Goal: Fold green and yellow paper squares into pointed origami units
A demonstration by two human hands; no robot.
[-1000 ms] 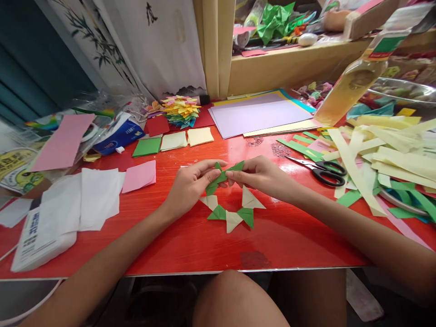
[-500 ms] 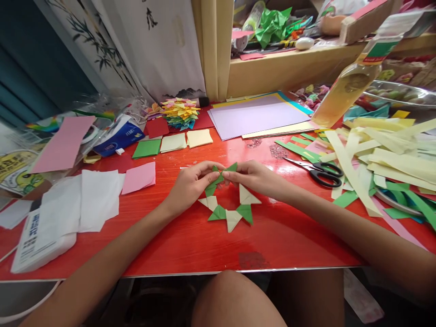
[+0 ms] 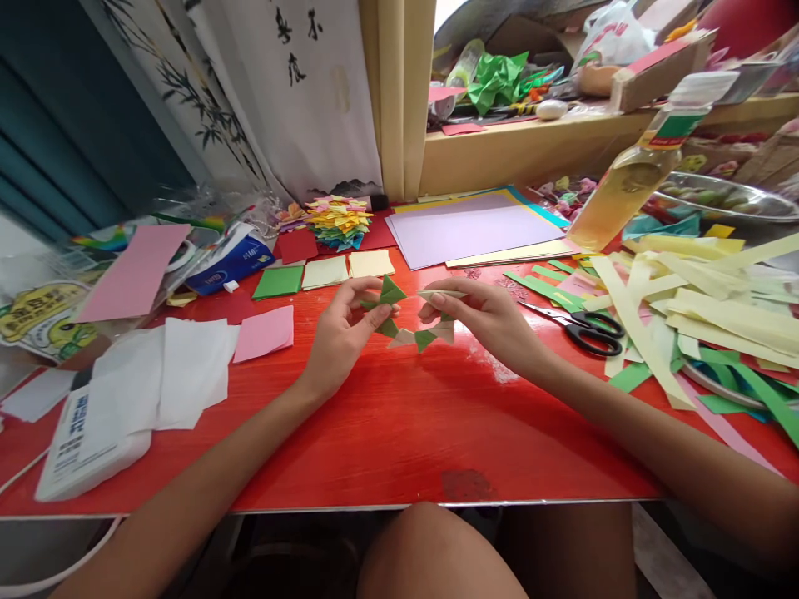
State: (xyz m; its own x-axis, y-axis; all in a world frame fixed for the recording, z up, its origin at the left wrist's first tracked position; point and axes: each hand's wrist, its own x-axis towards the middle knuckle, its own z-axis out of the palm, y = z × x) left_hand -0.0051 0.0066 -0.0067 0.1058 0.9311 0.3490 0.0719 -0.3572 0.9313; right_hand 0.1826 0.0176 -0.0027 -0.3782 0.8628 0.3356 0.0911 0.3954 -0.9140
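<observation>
A chain of folded green and cream paper pieces (image 3: 424,339) curves between my two hands above the red table. My left hand (image 3: 343,337) pinches its left end, where a green triangle points up past the fingertips. At the other end, my right hand (image 3: 478,312) grips a cream piece seen nearly edge-on. A gap separates the two ends at the top of the curve. My fingers hide parts of the pieces at both sides.
Black-handled scissors (image 3: 593,331) lie right of my right hand, beside a heap of paper strips (image 3: 717,291). A bottle (image 3: 630,187) stands behind them. Square paper stacks (image 3: 325,272), a pink stack (image 3: 265,333) and white sheets (image 3: 187,366) lie to the left.
The paper ring has been lifted and tilted, and its top has parted between my hands. My right hand has shifted slightly right. The camera view has moved a little.
</observation>
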